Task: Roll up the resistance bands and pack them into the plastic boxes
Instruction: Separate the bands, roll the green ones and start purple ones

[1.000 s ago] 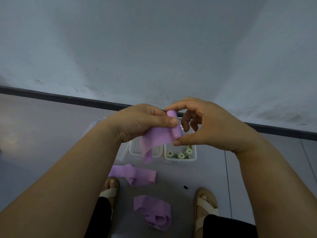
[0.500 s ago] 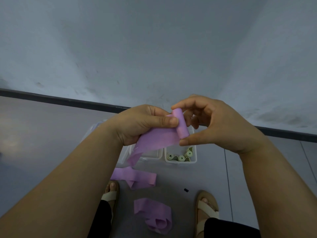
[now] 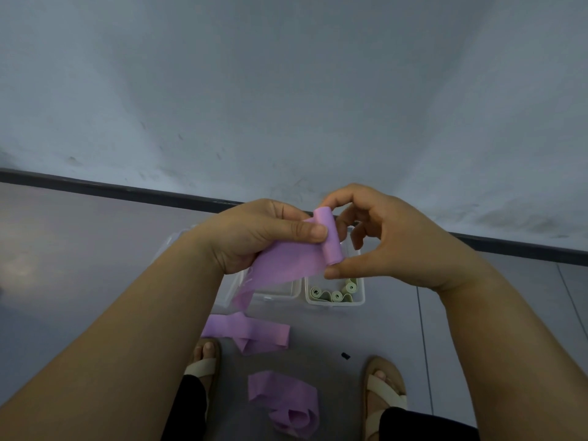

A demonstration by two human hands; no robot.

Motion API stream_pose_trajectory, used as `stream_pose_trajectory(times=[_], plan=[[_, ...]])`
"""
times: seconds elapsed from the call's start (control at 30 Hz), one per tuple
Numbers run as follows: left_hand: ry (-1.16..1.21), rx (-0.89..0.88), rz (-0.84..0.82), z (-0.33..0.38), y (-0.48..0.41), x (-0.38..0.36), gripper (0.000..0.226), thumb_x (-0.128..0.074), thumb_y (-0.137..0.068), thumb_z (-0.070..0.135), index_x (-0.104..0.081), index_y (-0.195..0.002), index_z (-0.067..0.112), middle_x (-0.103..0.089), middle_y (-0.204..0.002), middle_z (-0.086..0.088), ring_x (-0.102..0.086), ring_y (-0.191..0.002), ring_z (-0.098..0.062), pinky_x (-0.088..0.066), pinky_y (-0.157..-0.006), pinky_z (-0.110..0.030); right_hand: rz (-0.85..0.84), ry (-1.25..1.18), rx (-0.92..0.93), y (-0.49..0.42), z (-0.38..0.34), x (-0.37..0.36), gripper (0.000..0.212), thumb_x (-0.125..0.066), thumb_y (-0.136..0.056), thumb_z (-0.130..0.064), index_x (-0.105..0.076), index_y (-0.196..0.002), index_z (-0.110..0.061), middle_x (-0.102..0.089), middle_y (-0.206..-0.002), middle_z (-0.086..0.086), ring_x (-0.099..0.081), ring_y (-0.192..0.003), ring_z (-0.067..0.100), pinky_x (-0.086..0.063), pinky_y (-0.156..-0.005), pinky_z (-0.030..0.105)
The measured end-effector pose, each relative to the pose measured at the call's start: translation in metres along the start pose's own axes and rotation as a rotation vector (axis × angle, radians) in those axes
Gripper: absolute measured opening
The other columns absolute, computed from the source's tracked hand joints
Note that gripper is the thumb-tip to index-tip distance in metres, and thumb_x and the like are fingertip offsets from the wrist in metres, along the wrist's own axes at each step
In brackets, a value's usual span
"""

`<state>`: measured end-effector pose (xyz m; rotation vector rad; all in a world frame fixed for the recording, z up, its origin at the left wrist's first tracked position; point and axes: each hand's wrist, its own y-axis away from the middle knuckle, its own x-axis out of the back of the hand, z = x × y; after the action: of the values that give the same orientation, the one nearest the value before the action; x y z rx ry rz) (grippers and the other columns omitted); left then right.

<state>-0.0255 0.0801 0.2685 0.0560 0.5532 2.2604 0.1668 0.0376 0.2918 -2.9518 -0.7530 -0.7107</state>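
Observation:
A purple resistance band [image 3: 286,262] is held up in front of me, its upper end wound into a small roll [image 3: 329,237]. My left hand [image 3: 254,237] pinches the flat band just beside the roll with the thumb on top. My right hand [image 3: 388,240] pinches the roll between thumb below and forefinger above. The band's loose tail hangs down to the floor. Below stand two clear plastic boxes: the right box [image 3: 359,299] holds several pale green rolled bands [image 3: 337,294], the left box [image 3: 280,294] is mostly hidden behind the band.
More purple band [image 3: 251,334] lies loose on the grey floor, and another crumpled purple band [image 3: 286,405] sits between my sandalled feet. A clear lid [image 3: 171,243] shows behind my left wrist. A small black scrap [image 3: 345,356] lies on the floor. A wall with dark skirting rises behind the boxes.
The roll has grown a little and tilted more upright. More of the band's tail has been drawn up taut from the floor. Both hands stayed in about the same place.

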Motion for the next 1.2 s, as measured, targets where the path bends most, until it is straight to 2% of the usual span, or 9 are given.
stream_pose_trajectory(times=[0.07, 0.2, 0.3, 0.37, 0.5, 0.7, 0.87, 1.03, 1.2], plan=[[0.002, 0.002, -0.037, -0.001, -0.001, 0.0, 0.049, -0.086, -0.036, 0.054, -0.076, -0.068, 0.019, -0.07, -0.07, 0.002, -0.064, -0.062, -0.009, -0.051, -0.056, -0.021, -0.006, 0.011, 0.024, 0.001, 0.002, 0.001, 0.062, -0.088, -0.051, -0.038, -0.055, -0.103, -0.032, -0.057, -0.1, -0.019, -0.056, -0.085, 0.01, -0.052, -0.065, 0.028], [0.01, -0.015, -0.051, -0.001, -0.001, -0.001, 0.052, -0.085, -0.033, 0.058, -0.076, -0.067, 0.019, -0.07, -0.067, 0.002, -0.064, -0.06, -0.009, -0.05, -0.054, -0.02, -0.008, -0.007, 0.04, 0.001, 0.003, 0.002, 0.056, -0.078, -0.054, -0.041, -0.057, -0.105, -0.029, -0.056, -0.106, -0.012, -0.057, -0.088, 0.012, -0.051, -0.066, 0.025], [-0.003, -0.021, -0.031, 0.0, 0.001, -0.003, 0.044, -0.086, -0.037, 0.051, -0.075, -0.064, 0.019, -0.069, -0.065, 0.003, -0.063, -0.057, -0.007, -0.049, -0.053, -0.018, -0.022, 0.0, 0.031, 0.002, 0.003, 0.002, 0.057, -0.081, -0.054, -0.04, -0.056, -0.104, -0.032, -0.056, -0.107, -0.013, -0.057, -0.089, 0.011, -0.052, -0.066, 0.027], [-0.012, -0.007, 0.013, 0.001, 0.001, -0.003, 0.026, -0.084, -0.046, 0.038, -0.075, -0.062, 0.02, -0.069, -0.063, 0.003, -0.063, -0.057, -0.007, -0.049, -0.053, -0.019, -0.024, -0.001, 0.009, 0.002, 0.002, 0.002, 0.06, -0.087, -0.054, -0.036, -0.055, -0.104, -0.036, -0.056, -0.105, -0.019, -0.057, -0.089, 0.009, -0.053, -0.069, 0.031], [-0.036, 0.016, 0.077, 0.0, 0.0, 0.0, 0.019, -0.075, -0.056, 0.036, -0.076, -0.064, 0.02, -0.069, -0.067, 0.002, -0.063, -0.062, -0.01, -0.05, -0.058, -0.024, -0.025, -0.013, -0.012, 0.001, -0.003, -0.001, 0.061, -0.077, -0.049, -0.04, -0.051, -0.104, -0.038, -0.054, -0.097, -0.03, -0.055, -0.082, 0.002, -0.052, -0.068, 0.026], [-0.026, 0.029, 0.066, 0.003, 0.002, -0.006, 0.011, -0.072, -0.062, 0.028, -0.075, -0.062, 0.018, -0.069, -0.065, 0.001, -0.064, -0.059, -0.01, -0.05, -0.055, -0.021, 0.003, 0.032, 0.01, 0.001, -0.003, -0.001, 0.057, -0.078, -0.051, -0.04, -0.058, -0.104, -0.028, -0.057, -0.105, -0.008, -0.057, -0.086, 0.011, -0.052, -0.066, 0.026], [0.001, -0.003, 0.187, -0.002, -0.001, -0.002, 0.016, -0.078, -0.067, 0.031, -0.077, -0.072, 0.016, -0.071, -0.079, -0.007, -0.064, -0.074, -0.019, -0.051, -0.071, -0.03, 0.015, -0.131, -0.113, 0.001, 0.001, 0.001, 0.067, -0.074, -0.05, -0.04, -0.05, -0.112, -0.042, -0.057, -0.108, -0.021, -0.061, -0.091, 0.007, -0.054, -0.077, 0.023], [0.031, -0.057, 0.36, -0.006, -0.007, -0.002, 0.034, -0.081, -0.062, 0.042, -0.077, -0.083, 0.016, -0.073, -0.094, -0.011, -0.064, -0.089, -0.028, -0.049, -0.086, -0.04, 0.231, -0.376, -0.191, -0.006, 0.001, -0.003, 0.036, -0.058, -0.066, -0.042, -0.064, -0.097, -0.025, -0.073, -0.087, 0.0, -0.068, -0.077, 0.01, -0.056, -0.072, 0.02], [-0.054, -0.096, 0.466, -0.003, -0.008, -0.007, 0.051, -0.072, -0.059, 0.057, -0.075, -0.09, 0.016, -0.074, -0.091, -0.006, -0.066, -0.089, -0.027, -0.052, -0.085, -0.039, 0.334, -0.369, -0.201, -0.01, 0.002, -0.011, 0.021, -0.068, -0.07, -0.028, -0.067, -0.091, -0.023, -0.073, -0.079, 0.005, -0.07, -0.072, 0.014, -0.056, -0.067, 0.018]])
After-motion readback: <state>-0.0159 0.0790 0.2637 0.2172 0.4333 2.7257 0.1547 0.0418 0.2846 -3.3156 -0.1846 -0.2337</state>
